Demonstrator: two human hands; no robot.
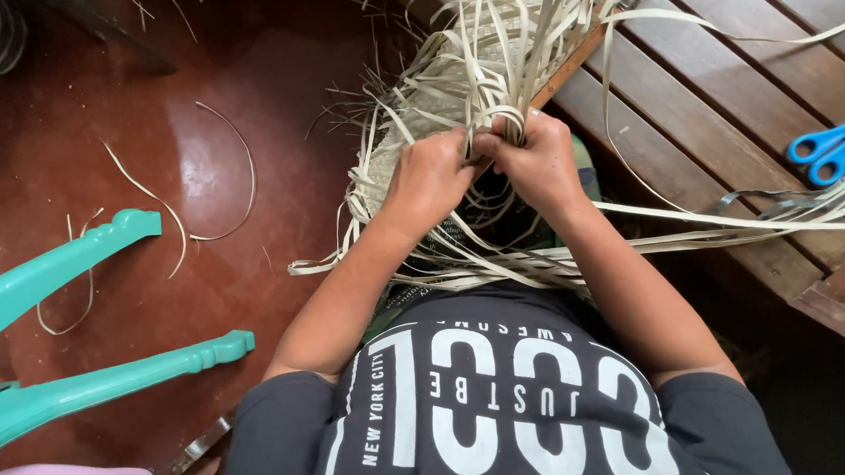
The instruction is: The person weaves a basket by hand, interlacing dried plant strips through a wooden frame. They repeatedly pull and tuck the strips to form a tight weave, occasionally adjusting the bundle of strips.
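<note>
Far left: turquoise plastic chair legs [90, 371] on red floor [204, 161], loose strips [233, 179] scattered nearby. Centre: left hand [430, 176] fisted, pinching pale strips of the half-woven mat [418, 106]. Right hand [537, 159] pressed against it, fingers curled around the same strips. Mat lies just beyond both hands, loose ends fanning outward. Right: wooden slatted bench [717, 96]; blue scissors [827, 148] near its right edge.
</note>
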